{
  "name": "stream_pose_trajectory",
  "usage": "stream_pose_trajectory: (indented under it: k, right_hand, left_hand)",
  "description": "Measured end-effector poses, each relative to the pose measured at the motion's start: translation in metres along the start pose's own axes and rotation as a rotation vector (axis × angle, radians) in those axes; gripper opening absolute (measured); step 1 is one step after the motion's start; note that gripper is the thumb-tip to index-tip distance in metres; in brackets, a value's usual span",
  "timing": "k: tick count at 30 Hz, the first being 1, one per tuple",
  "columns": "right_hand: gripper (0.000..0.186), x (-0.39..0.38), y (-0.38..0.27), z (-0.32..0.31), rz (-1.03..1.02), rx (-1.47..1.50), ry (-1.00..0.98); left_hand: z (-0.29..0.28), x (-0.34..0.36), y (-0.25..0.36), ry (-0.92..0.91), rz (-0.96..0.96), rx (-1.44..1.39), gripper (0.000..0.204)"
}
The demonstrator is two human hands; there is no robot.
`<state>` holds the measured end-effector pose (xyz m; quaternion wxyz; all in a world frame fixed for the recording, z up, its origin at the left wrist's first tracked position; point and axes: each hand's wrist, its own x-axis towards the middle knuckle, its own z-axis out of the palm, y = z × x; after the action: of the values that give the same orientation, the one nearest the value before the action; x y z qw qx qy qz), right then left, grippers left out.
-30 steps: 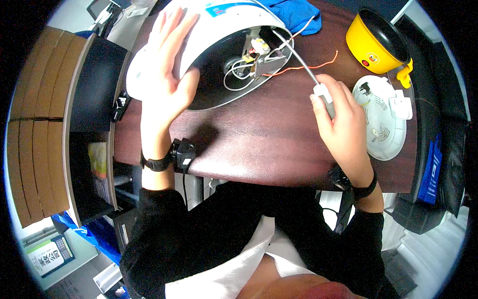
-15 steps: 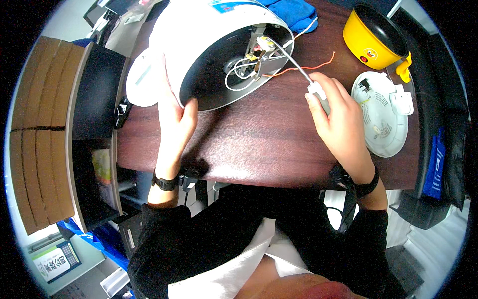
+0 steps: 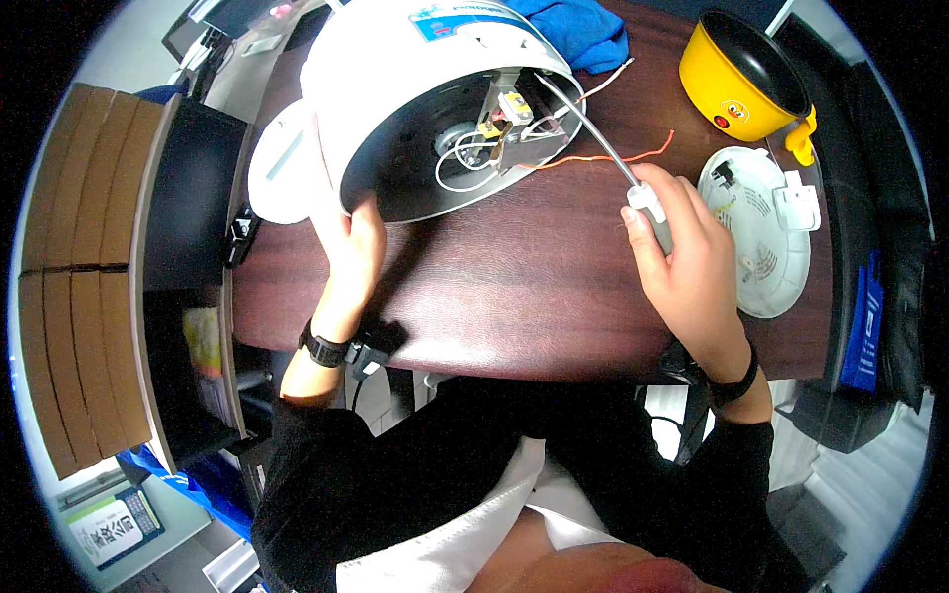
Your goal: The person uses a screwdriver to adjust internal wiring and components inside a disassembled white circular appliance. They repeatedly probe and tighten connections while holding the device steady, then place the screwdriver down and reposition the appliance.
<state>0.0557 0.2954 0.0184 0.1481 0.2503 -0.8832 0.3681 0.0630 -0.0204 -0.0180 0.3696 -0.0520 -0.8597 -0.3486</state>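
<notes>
A white rice cooker (image 3: 386, 59) lies on its side on the table, its open underside facing me. Inside show a metal bracket (image 3: 499, 94), white wires (image 3: 465, 180) and a small white-and-yellow part (image 3: 515, 107). My left hand (image 3: 348, 247) grips the cooker's lower left rim, thumb at the edge, with the other fingers mostly hidden. In my right hand (image 3: 687, 257) is a screwdriver (image 3: 593, 127); its shaft points up-left to the underside's upper right rim. Whether the tip touches anything I cannot tell. An orange wire (image 3: 603, 157) trails out onto the table.
Right of my right hand lies a white oval base cover (image 3: 756, 267). Behind it stands a yellow pot (image 3: 736, 89) with a black inside. A blue cloth (image 3: 583, 35) lies behind the cooker. Shelving with cardboard (image 3: 89, 277) flanks the table's left side.
The cooker has tipped slightly, its inner parts shifting left and down. My right hand has moved a little right and down with the screwdriver, whose tip is now apart from the white-and-yellow part.
</notes>
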Motion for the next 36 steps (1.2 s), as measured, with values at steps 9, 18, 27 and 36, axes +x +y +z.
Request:
stream_pose_trajectory:
  k: [9, 18, 27, 36]
  right_hand:
    - [0.032, -0.006, -0.003, -0.002, -0.01, -0.038, 0.002]
    - [0.032, -0.006, -0.008, -0.004, 0.0, -0.032, -0.007]
    - [0.032, -0.007, -0.01, -0.003, -0.007, -0.073, -0.003]
    - [0.032, -0.007, -0.01, -0.002, -0.021, -0.083, 0.019]
  left_hand:
    - [0.002, -0.003, -0.014, 0.011, 0.018, -0.049, 0.078]
    - [-0.001, -0.002, -0.01, 0.012, 0.034, 0.01, 0.078]
    - [-0.001, 0.0, -0.01, 0.004, 0.008, -0.035, 0.077]
    - [-0.003, 0.0, -0.006, 0.005, 0.066, 0.037, 0.08]
